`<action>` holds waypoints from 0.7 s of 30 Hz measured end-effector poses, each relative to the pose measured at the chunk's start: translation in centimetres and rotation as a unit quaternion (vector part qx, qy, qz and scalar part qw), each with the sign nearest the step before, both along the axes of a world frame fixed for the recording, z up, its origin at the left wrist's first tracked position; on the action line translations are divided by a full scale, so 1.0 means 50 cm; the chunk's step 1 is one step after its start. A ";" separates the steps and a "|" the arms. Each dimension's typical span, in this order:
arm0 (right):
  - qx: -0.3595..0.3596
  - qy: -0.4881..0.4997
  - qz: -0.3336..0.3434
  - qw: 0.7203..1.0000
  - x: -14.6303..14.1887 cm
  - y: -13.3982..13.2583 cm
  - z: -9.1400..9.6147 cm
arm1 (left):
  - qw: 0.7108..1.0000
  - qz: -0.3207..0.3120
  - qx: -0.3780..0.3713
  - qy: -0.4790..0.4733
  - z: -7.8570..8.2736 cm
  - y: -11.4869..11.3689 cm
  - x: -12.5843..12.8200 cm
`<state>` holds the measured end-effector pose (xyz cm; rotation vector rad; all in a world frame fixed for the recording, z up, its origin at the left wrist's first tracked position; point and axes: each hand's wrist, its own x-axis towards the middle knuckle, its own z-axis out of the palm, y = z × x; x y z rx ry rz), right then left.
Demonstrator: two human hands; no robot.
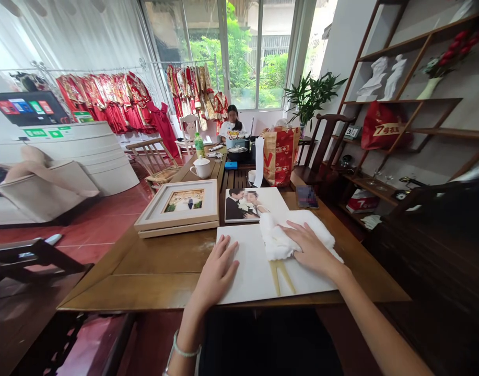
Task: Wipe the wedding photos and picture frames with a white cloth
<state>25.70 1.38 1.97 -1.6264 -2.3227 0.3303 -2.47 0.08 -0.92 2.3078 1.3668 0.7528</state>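
Note:
A white panel (247, 261) lies at the near edge of the wooden table, with a tan forked shape (281, 279) on its surface. My left hand (220, 271) rests flat on the panel's left part, fingers stretched out and holding nothing. On the right, my right hand (312, 248) lies spread on top of a bunched white cloth (276, 237), pressing it against the panel. The cloth covers the upper right of the panel and the top of the forked shape. Just behind is a photo print (249, 204) of a couple, partly overlapped by the cloth.
Stacked framed pictures (178, 211) lie left of the photo print. A phone (307, 197) lies at the right table edge (376, 282). Farther back are a white lidded cup (201, 167), a green bottle (199, 145) and a red paper bag (279, 156). A person (232, 125) sits at the far end.

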 end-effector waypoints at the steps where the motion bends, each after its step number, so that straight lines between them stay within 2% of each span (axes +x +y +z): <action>1: 0.003 -0.002 -0.004 1.000 -0.002 -0.016 -0.004 | 1.000 -0.001 0.001 0.002 0.000 0.001 0.000; 4: 0.008 -0.002 -0.007 1.000 0.000 -0.081 -0.010 | 1.000 0.000 0.009 -0.004 -0.004 0.002 0.000; 8: -0.023 0.013 0.011 1.000 0.017 -0.174 -0.004 | 1.000 0.000 0.016 -0.016 -0.006 0.004 0.000; 11: -0.055 0.030 0.028 0.998 0.035 -0.206 0.010 | 1.000 -0.002 0.018 -0.013 -0.007 0.004 -0.001; 13: -0.072 0.043 0.038 0.996 0.044 -0.198 0.020 | 1.000 -0.004 0.024 -0.018 -0.009 0.004 -0.001; 15: -0.077 0.052 0.041 0.995 0.047 -0.168 0.025 | 0.999 -0.004 0.027 -0.024 -0.010 0.005 -0.002; 21: -0.034 0.051 0.015 0.998 0.025 -0.034 0.011 | 1.000 -0.003 0.021 -0.017 -0.010 0.006 -0.003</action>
